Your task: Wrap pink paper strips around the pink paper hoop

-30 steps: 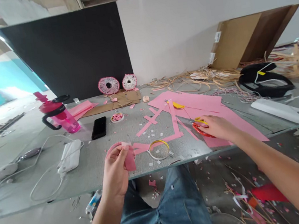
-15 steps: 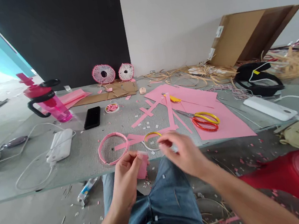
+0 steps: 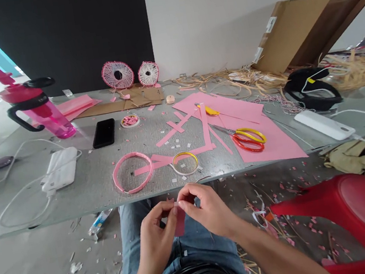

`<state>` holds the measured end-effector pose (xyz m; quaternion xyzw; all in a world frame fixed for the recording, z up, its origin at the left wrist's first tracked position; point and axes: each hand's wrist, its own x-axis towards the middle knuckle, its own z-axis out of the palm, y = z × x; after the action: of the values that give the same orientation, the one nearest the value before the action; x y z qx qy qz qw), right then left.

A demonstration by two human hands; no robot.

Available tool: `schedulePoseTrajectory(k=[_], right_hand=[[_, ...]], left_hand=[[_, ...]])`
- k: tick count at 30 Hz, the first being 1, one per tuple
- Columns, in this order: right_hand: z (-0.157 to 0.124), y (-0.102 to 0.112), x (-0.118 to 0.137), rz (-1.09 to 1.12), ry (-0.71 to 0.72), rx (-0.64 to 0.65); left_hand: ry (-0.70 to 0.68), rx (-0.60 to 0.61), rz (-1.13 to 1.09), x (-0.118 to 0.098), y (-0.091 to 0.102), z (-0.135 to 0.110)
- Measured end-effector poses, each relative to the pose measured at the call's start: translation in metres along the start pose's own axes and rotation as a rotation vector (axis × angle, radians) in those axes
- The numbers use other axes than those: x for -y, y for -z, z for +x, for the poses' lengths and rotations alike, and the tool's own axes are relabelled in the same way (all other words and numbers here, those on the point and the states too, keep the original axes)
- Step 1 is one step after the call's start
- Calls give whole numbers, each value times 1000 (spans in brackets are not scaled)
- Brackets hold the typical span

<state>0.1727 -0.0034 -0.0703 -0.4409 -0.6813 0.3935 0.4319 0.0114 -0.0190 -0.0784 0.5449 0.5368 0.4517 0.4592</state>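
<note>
Paper strip [image 3: 180, 220], pink, pinched at its top end between left hand [image 3: 158, 232] and right hand [image 3: 207, 209], both in a narrow grip with thumbs and fingertips close together, held above the person's jeans [image 3: 183, 256] just off the near edge of a glass-topped bench [image 3: 94, 191]. The strip's lower end hangs free. Nearest the hands on the bench, a thin yellow-edged ring [image 3: 185, 163] lies near the near edge, with pink offcuts [image 3: 159, 163] between it and a wider pink paper ring [image 3: 132, 173]. Toward the right, scissors [image 3: 246, 139] with red and yellow handles rest on a pink paper sheet [image 3: 280, 150]. To the left lie a white power bank [image 3: 60, 169] and a black phone [image 3: 103, 133], beside a pink water bottle [image 3: 47, 116]. Two round string discs [image 3: 117, 75] stand at the far edge. A red plastic stool [image 3: 362, 215] sits beyond the near right corner, amid paper scraps [image 3: 289, 185] on the floor.
</note>
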Motion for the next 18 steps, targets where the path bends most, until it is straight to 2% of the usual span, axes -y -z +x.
schedulePoseTrajectory(k=[2,6,9,12,18], right_hand=[[1,-4,-4,-29,53,-63],[0,-11,-12,-251,310,-207],[-3,-13,-13,-397,392,-222],[-6,-12,-12,-445,414,-186],[-7,-8,-11,-412,432,-124]], left_hand=[[29,-4,-40,3,-1,-1],[76,-64,-94,8,-2,-1],[58,-72,-45,8,-2,-2],[-17,-99,71,4,-1,-4],[-272,-123,302,-1,-1,-6]])
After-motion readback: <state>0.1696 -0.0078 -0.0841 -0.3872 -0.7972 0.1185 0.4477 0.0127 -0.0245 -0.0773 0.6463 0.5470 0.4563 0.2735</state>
